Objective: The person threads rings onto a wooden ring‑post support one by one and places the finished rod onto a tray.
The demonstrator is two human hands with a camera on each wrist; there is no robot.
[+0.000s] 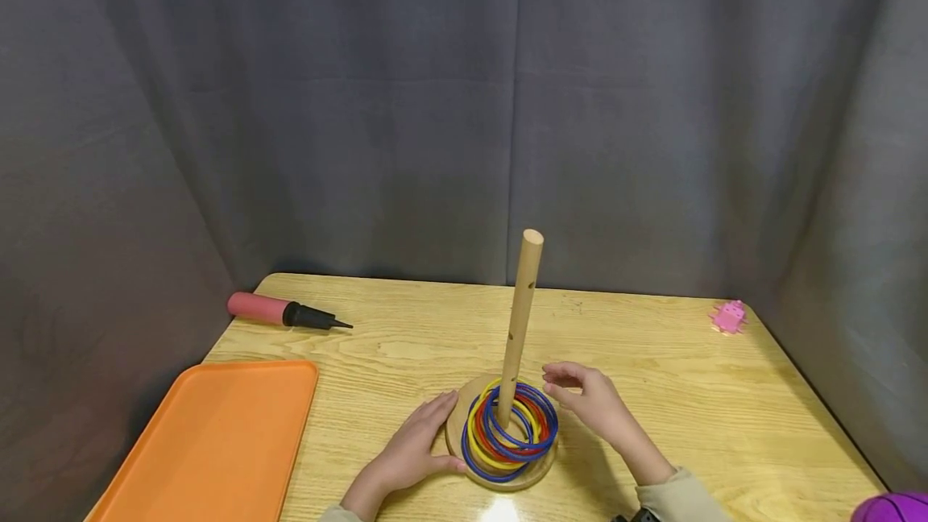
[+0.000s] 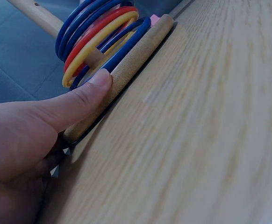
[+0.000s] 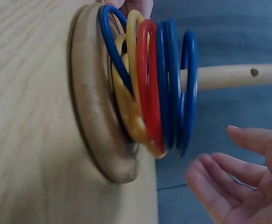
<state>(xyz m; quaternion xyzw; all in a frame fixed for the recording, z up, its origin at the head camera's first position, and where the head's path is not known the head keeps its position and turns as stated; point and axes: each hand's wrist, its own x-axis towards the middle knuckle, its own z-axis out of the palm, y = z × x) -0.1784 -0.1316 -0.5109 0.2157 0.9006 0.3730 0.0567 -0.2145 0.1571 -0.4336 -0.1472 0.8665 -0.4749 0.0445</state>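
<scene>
A wooden peg (image 1: 520, 312) rises from a round wooden base (image 1: 511, 484) on the table. Blue, red and yellow rings (image 1: 555, 425) lie round the foot of the peg in a loose, uneven pile. With thumb at the front and fingers along the far side, my left hand (image 1: 412, 448) grips the base's left edge; the thumb (image 2: 82, 98) lies on the rim in the left wrist view. Just right of the pile is my right hand (image 1: 593, 399), fingers loosely bent and nothing in them. In the right wrist view the topmost blue ring (image 3: 190, 88) sits slightly apart from the others.
An orange tray (image 1: 217, 433) lies at the left. Behind it is a hand pump (image 1: 264, 308) with a pink body and black nozzle. A pink spiky toy (image 1: 729, 316) is at the far right corner, and a purple object (image 1: 888, 508) at the near right.
</scene>
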